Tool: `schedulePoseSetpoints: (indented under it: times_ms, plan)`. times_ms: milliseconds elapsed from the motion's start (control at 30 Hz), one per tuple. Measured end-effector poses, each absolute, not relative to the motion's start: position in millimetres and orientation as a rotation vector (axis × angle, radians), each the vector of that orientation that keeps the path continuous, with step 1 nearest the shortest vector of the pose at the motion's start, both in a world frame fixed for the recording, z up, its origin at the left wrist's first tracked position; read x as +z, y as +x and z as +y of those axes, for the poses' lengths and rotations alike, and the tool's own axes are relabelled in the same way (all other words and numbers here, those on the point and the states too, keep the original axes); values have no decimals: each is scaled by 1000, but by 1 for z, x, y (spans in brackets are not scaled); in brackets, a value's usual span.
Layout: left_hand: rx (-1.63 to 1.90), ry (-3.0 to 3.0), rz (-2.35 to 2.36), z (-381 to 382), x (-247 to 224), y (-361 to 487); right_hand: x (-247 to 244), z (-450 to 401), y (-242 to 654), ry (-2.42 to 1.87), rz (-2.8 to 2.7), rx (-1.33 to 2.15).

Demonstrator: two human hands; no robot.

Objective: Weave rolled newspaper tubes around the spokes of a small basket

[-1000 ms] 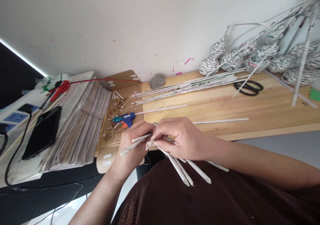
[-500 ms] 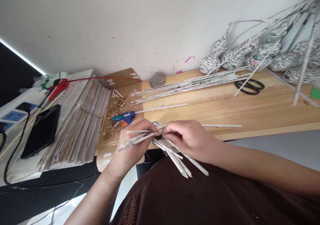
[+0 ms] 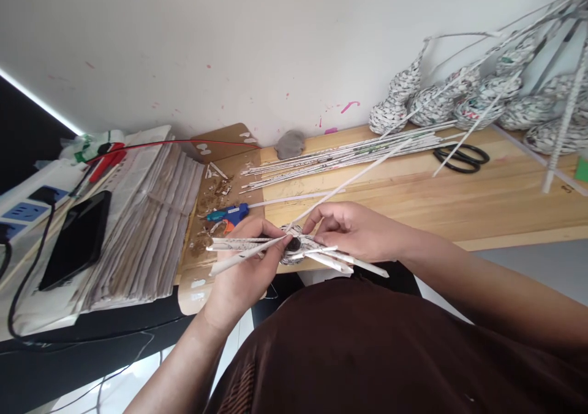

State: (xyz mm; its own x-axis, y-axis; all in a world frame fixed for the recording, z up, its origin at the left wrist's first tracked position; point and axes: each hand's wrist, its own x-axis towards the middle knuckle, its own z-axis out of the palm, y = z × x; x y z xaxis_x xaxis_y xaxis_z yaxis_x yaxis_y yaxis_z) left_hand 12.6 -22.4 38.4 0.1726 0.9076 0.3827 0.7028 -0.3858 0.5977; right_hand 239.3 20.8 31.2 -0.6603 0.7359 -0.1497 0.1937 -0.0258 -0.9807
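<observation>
Between my hands is a small round woven paper piece [image 3: 291, 258] with a dark hollow in its middle. Rolled-paper tubes [image 3: 328, 260] stick out from it to both sides. My left hand [image 3: 248, 264] is closed on its left side, with the thumb pressing at the rim and several tubes lying over the fingers. A long thin paper tube [image 3: 353, 182] runs from the weave up and to the right. My right hand [image 3: 362, 233] curls at the right side, finger and thumb against the weave and the tube bases; part of its grip is hidden.
A bundle of paper tubes [image 3: 340, 157] lies along the table's back, near black scissors [image 3: 461, 157]. Woven gourd shapes [image 3: 388, 117] stand at the back right. A blue glue gun [image 3: 235, 215] lies left, beside stacked paper [image 3: 156, 218], a phone [image 3: 76, 239] and a power strip [image 3: 27, 209].
The long tube has swung from the right to point up and right. My right hand has moved slightly up and its fingers have parted somewhat. The weave's hollow now shows more fully.
</observation>
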Motion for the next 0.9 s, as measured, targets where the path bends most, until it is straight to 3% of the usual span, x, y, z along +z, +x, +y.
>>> schedulePoseSetpoints:
  times_ms: [67, 333, 900]
  plan:
    - [1023, 2160, 1530, -22, 39, 12, 31, 21, 240, -930, -1903, 1665]
    - [1030, 2199, 1579, -23, 40, 15, 12, 14, 235, -663, -2025, 860]
    - [1021, 2290, 1522, -28, 38, 16, 9, 4, 213, -724, -1998, 679]
